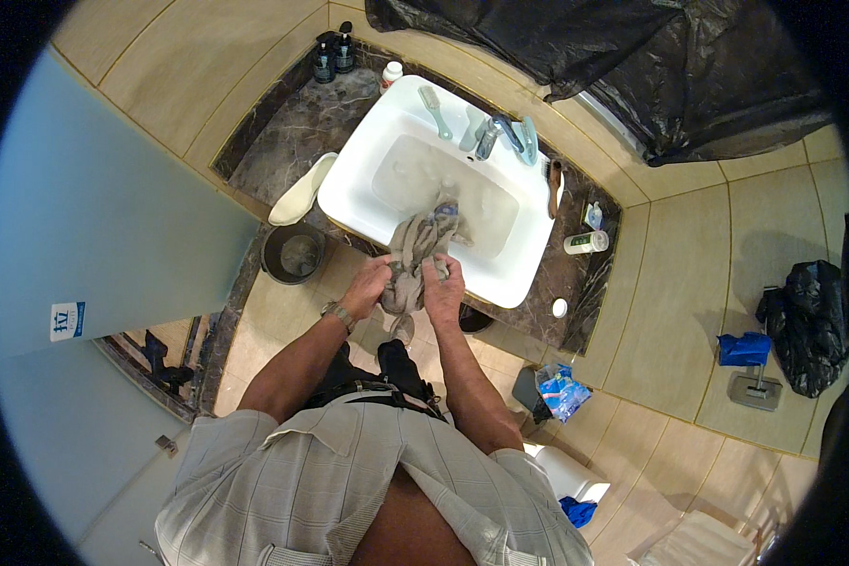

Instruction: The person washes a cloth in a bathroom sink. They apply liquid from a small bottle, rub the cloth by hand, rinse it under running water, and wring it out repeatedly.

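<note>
A wet, bunched grey-brown cloth (413, 253) hangs over the near rim of the white washbasin (354, 193). Its far end, with a bluish patch, dips into cloudy water (420, 174). On the cloth's left side my left hand (366, 288) has its fingers closed on the edge. My right hand (443, 288) grips a fold from the right. Both hands are just on my side of the basin, a short way apart. Some fingertips are hidden in the folds, and I cannot tell what kind of garment or towel it is.
Around the basin are a pale green brush (434, 108), a tap (489, 140), a wooden-backed brush (554, 189) and a white tub (587, 242). A cream insole (304, 191) lies left on the dark marble counter, above a dark bucket (293, 253). A bin with a blue packet (564, 391) stands lower right.
</note>
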The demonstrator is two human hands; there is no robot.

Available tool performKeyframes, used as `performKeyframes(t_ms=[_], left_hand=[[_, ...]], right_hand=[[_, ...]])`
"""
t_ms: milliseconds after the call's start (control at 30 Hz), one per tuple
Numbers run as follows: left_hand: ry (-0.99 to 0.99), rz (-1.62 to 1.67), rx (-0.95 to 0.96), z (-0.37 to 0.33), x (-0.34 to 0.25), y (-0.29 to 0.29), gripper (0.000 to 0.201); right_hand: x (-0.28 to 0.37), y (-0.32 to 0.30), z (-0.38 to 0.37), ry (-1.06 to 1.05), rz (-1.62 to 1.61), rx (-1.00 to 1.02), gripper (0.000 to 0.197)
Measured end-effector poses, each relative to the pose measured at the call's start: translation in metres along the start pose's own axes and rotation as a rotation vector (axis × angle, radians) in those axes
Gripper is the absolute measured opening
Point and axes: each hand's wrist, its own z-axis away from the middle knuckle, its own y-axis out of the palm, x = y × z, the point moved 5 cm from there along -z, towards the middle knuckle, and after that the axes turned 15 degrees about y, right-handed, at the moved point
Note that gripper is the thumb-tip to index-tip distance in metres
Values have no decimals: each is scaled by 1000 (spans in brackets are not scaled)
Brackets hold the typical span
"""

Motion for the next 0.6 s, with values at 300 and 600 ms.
performKeyframes(t_ms=[300, 600], left_hand=[[-336, 592, 77, 6, 7, 24, 50], [218, 1180, 203, 5, 72, 23, 36]], right_hand=[[-33, -1, -10, 328, -278, -124, 28], [64, 52, 62, -416, 307, 69, 29]])
